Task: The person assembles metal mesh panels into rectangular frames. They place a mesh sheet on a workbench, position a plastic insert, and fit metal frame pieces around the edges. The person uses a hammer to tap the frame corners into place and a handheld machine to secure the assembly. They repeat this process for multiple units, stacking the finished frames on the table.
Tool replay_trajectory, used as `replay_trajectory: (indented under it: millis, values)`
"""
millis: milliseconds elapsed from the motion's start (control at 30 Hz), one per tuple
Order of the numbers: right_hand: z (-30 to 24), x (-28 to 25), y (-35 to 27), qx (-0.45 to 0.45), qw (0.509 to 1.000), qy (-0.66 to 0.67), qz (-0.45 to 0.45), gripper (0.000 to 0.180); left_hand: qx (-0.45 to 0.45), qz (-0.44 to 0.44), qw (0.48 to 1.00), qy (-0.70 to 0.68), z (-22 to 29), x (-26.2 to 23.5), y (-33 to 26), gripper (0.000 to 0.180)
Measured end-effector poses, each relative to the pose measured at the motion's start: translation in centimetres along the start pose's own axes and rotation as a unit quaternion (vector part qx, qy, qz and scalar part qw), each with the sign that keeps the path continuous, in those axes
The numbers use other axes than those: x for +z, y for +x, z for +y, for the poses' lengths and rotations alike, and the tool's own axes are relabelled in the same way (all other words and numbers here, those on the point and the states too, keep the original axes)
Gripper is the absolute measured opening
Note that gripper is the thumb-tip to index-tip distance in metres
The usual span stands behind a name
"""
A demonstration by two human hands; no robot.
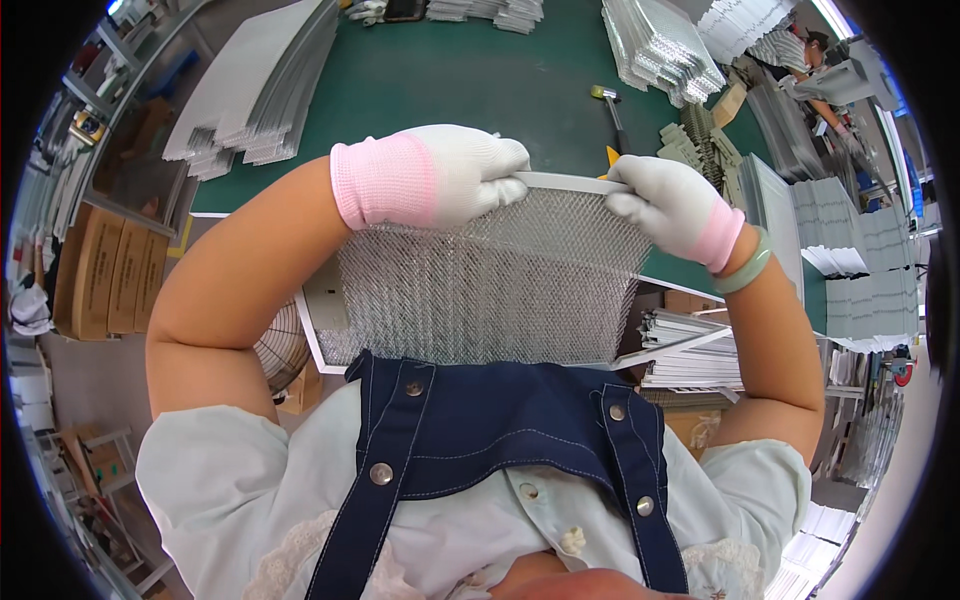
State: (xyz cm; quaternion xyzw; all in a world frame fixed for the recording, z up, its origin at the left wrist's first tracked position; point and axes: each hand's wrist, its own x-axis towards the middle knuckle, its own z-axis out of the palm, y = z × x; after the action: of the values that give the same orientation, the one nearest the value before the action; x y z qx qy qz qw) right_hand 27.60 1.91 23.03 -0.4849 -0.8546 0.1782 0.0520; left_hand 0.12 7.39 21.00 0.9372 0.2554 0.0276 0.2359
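My left hand (455, 178), in a white glove with a pink cuff, is closed on the far edge strip of a metal mesh filter panel (480, 290). My right hand (668, 205), gloved the same way, pinches the right end of that strip between thumb and fingers. The panel is tilted, its near edge against my dark blue apron (520, 410). Silvery mesh fills it, and a pale frame bar runs down its left side. From the near right corner another pale strip (675, 345) juts outward, apart from the mesh's right edge.
Beyond the panel is a green table (450, 90) with stacked panels (255, 85) at left and mesh panels (660, 50) at far right. A hammer (612, 115) lies near grey-green parts (700, 145). A fan (282, 345) and cartons (112, 270) stand lower left. Another person (800, 60) works far right.
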Motion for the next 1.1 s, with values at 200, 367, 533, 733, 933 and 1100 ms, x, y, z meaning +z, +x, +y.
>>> replay_trajectory:
  millis: [200, 367, 533, 733, 933, 1100]
  values:
    - [-1.1, 0.2, 0.4, 0.013, 0.998, 0.055, -0.011, 0.026, 0.015, -0.069, 0.997, -0.030, 0.6, -1.6, 2.5, 0.039]
    - [-0.9, 1.0, 0.3, 0.003, 1.000, 0.016, 0.002, 0.029, 0.005, -0.125, 0.990, -0.062, 1.5, -1.0, 5.2, 0.049]
    - [-5.2, -0.8, -5.0, -0.136, 0.982, -0.015, 0.127, 0.029, -0.063, -0.090, 0.986, -0.125, -1.2, -2.1, 2.4, 0.051]
    - [-2.6, 6.5, -9.0, 0.113, 0.918, 0.377, -0.051, 0.067, -0.009, 0.143, 0.972, -0.186, -2.0, -6.8, -0.7, 0.034]
    - [1.8, 3.0, -2.0, -0.044, 0.689, 0.609, 0.390, 0.065, 0.263, 0.343, 0.831, -0.350, 0.3, -6.6, 1.6, 0.035]
    - [10.1, 5.4, 0.5, -0.078, 0.751, 0.594, 0.279, 0.069, 0.175, 0.258, 0.802, -0.509, -4.2, -0.8, 3.8, 0.033]
